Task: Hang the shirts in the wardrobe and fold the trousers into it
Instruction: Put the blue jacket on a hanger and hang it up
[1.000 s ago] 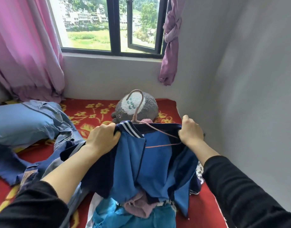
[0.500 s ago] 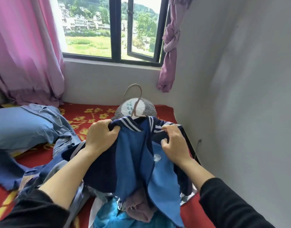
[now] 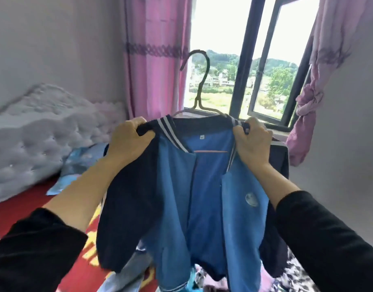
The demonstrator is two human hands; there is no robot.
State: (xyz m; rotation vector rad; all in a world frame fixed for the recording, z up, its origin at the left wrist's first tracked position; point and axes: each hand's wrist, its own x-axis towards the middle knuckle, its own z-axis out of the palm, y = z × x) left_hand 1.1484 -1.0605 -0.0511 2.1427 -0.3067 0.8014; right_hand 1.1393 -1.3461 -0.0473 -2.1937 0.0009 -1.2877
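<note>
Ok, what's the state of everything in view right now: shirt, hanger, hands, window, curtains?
Blue shirt: on the hanger, front open, held up.
Hanger: inside the shirt's shoulders, hook upright, hooked on nothing.
Left hand: grips the shirt's shoulder.
Right hand: grips the other shoulder.
Window sash: swung open.
Right curtain: knotted.
Left curtain: hanging loose.

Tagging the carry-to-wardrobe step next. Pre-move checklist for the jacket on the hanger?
1. Left hand grips the collar of the blue jacket: ok.
2. Right hand grips the other collar side: ok.
3. Hanger inside the shoulders, hook up and free: ok.
4. Jacket front closed: not ok, it hangs open.
5. Hem clear of the bed: cannot tell.
6. Wardrobe in sight: not ok, out of frame.
</note>
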